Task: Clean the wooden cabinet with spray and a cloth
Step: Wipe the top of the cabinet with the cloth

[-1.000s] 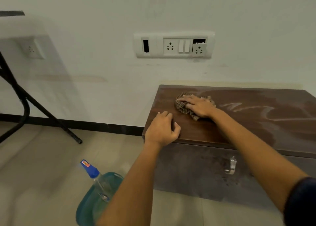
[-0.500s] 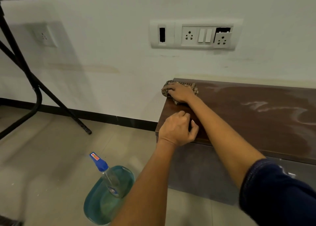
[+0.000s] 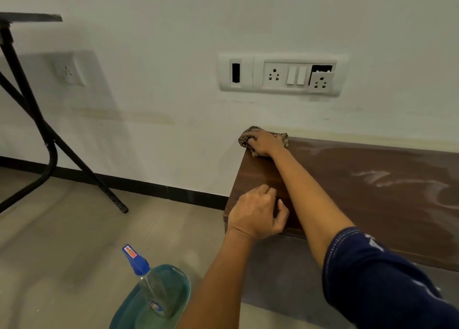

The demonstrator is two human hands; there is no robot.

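Checked cloth (image 3: 250, 136) under right hand (image 3: 264, 143), arm outstretched

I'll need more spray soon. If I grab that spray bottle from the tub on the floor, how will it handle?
The spray bottle looks nearly empty and clear plastic, so probably light. It leans in the teal tub, so it likely tips easily if nudged.

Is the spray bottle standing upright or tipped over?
Upright: the spray bottle stands in the teal tub on the floor, blue nozzle on top.
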